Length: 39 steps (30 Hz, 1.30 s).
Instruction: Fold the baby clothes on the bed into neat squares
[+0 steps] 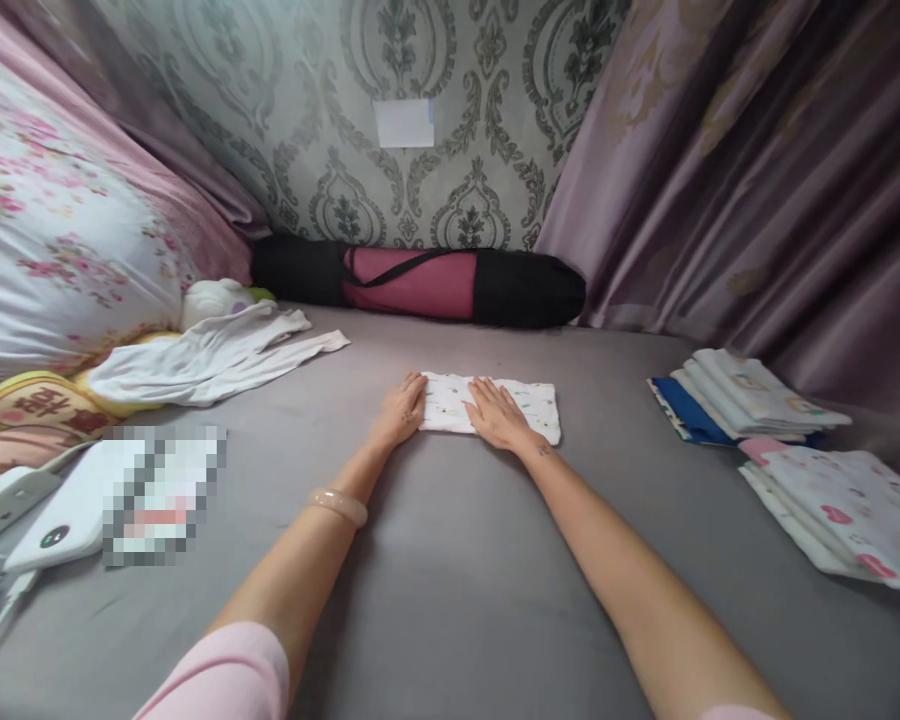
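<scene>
Through the head camera I see two bare hands at work ahead of me, palms down on a grey, smooth fabric sheet [450, 560]. Between and beneath them lies one flat, folded, white rectangular cloth with small scattered coloured prints [448, 405]. My left hand [403, 410] rests along its left edge, fingers extended; my right hand [497, 415] lies across its middle, fingers spread. Both grips are released, laid on the fabric with nothing clenched in them. One pale, glossy round bangle [337, 507] circles the left wrist, and two pink sleeves [229, 670] show, one per arm.

Well to the right of the grip are two stacks of folded fabric: the farther, white and cream over blue [765, 390]; the nearer, white with pink hearts [847, 510]. How many pieces each contains, I cannot tell.

Beyond the hands, against the patterned grey wall [487, 170], lies one long black tubular bag with a dark-pink middle [412, 283]. Left of the left hand is one crumpled white garment [217, 355]; nearer me on that side are one white rectangular device with a dark round dial [82, 500], one white power strip [11, 500] and one pixelated item [169, 500].
</scene>
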Each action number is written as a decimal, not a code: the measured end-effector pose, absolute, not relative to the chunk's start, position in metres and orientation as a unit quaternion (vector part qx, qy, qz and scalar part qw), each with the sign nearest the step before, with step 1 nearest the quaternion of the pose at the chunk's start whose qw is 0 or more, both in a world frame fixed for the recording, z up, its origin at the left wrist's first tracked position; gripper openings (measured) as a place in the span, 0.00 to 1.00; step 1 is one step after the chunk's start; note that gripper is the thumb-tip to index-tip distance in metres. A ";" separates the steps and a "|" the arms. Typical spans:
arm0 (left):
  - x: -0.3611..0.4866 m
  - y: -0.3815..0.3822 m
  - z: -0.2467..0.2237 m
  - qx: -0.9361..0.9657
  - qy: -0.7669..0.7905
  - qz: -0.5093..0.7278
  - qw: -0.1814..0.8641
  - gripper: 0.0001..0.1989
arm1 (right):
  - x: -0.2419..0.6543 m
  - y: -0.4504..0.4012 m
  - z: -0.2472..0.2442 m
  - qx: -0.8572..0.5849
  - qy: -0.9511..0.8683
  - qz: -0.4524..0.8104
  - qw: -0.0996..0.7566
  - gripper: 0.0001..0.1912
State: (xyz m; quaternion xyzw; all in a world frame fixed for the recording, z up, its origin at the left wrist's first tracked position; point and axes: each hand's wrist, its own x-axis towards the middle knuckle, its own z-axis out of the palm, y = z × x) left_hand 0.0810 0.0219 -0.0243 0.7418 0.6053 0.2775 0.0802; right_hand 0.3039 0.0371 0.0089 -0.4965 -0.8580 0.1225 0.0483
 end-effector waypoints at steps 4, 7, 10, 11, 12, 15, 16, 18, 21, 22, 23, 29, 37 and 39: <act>0.077 0.027 -0.031 0.742 0.582 0.323 0.082 0.20 | 0.290 0.038 0.024 -0.509 -0.851 0.127 0.021 0.30; 0.075 0.031 -0.036 0.737 0.571 0.353 0.086 0.20 | 0.270 0.037 0.027 -0.504 -0.856 0.102 0.057 0.29; 0.074 0.031 -0.036 0.720 0.576 0.375 0.091 0.20 | 0.254 0.035 0.019 -0.503 -0.856 0.091 0.080 0.30; 0.075 0.031 -0.035 0.714 0.580 0.382 0.093 0.19 | 0.250 0.034 0.015 -0.509 -0.853 0.089 0.080 0.31; 0.075 0.030 -0.034 0.707 0.584 0.387 0.097 0.19 | 0.249 0.034 0.011 -0.514 -0.850 0.086 0.079 0.31; 0.076 0.027 -0.030 0.687 0.597 0.399 0.109 0.20 | 0.249 0.033 0.003 -0.519 -0.848 0.077 0.079 0.31; 0.076 0.026 -0.029 0.681 0.601 0.403 0.113 0.20 | 0.250 0.034 0.003 -0.517 -0.849 0.078 0.076 0.31; 0.076 0.026 -0.027 0.671 0.606 0.409 0.120 0.21 | 0.251 0.034 0.006 -0.516 -0.850 0.086 0.065 0.31; 0.076 0.026 -0.025 0.658 0.612 0.419 0.129 0.21 | 0.247 0.035 0.015 -0.520 -0.847 0.100 0.046 0.31; 0.076 0.026 -0.025 0.654 0.614 0.422 0.131 0.21 | 0.244 0.035 0.017 -0.520 -0.847 0.100 0.046 0.31; 0.076 0.026 -0.024 0.650 0.616 0.425 0.134 0.21 | 0.240 0.035 0.020 -0.518 -0.848 0.097 0.050 0.30; 0.079 0.022 -0.018 0.634 0.629 0.426 0.143 0.20 | 0.208 0.030 0.017 -0.492 -0.862 0.082 0.093 0.30; 0.085 0.015 -0.011 0.714 0.578 0.382 0.097 0.22 | 0.209 0.035 0.012 -0.467 -0.869 0.155 0.058 0.32; 0.086 0.014 -0.012 0.738 0.563 0.363 0.077 0.23 | 0.219 0.036 0.017 -0.468 -0.863 0.170 0.088 0.30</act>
